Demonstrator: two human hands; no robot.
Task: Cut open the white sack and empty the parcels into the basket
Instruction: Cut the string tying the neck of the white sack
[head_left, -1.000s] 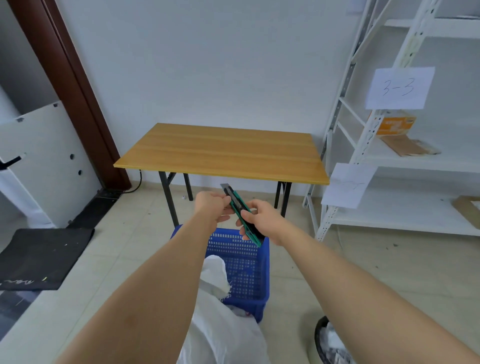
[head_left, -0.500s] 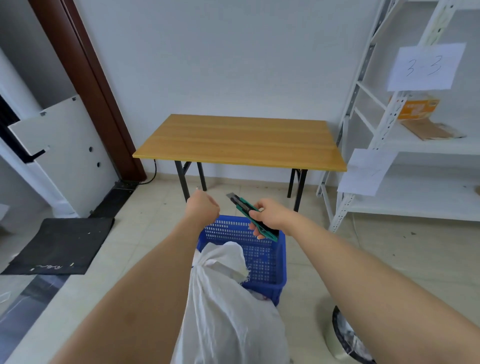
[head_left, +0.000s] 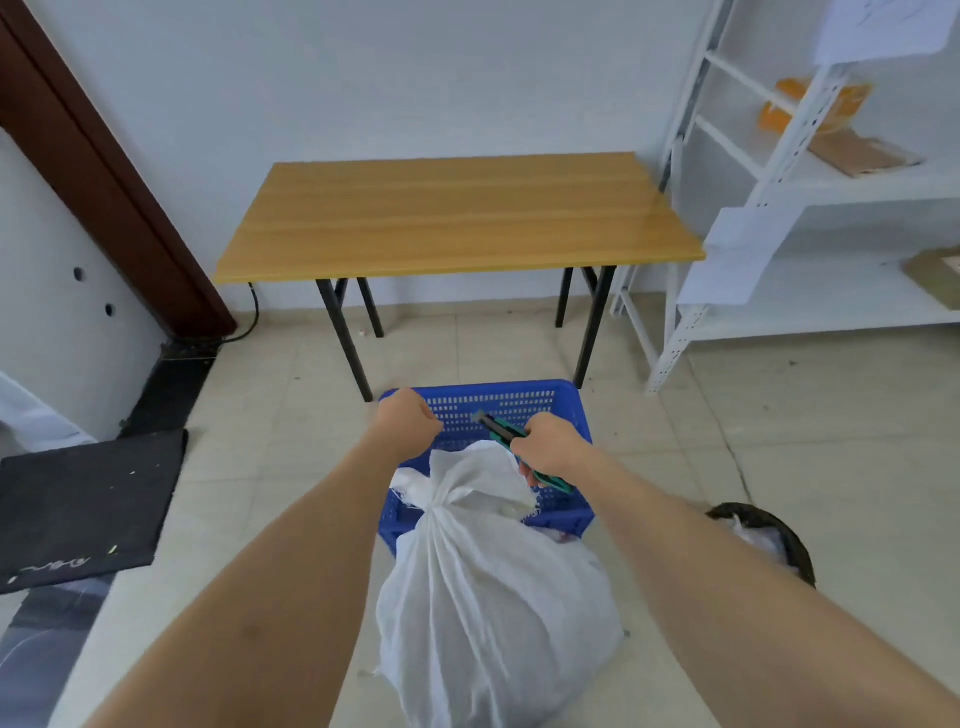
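Observation:
A tied white sack (head_left: 488, 587) stands on the floor, leaning on the near side of a blue plastic basket (head_left: 576, 415). Its bunched neck (head_left: 441, 499) points up toward my hands. My right hand (head_left: 550, 447) grips a green and black utility knife (head_left: 498, 428), its tip pointing up and left over the basket, just above the sack's top. My left hand (head_left: 408, 423) is a closed fist above the basket's left rim, holding nothing I can see. The parcels inside the sack are hidden.
A wooden folding table (head_left: 452, 213) stands behind the basket. White metal shelving (head_left: 769, 171) with boxes and paper labels fills the right. A black bin (head_left: 774, 535) sits on the floor at right. A dark mat (head_left: 83, 504) lies at left by a brown door frame (head_left: 104, 176).
My head has tilted down, bringing the whole sack into view. Both hands have dropped lower over the basket, and they have drawn apart after touching at the knife.

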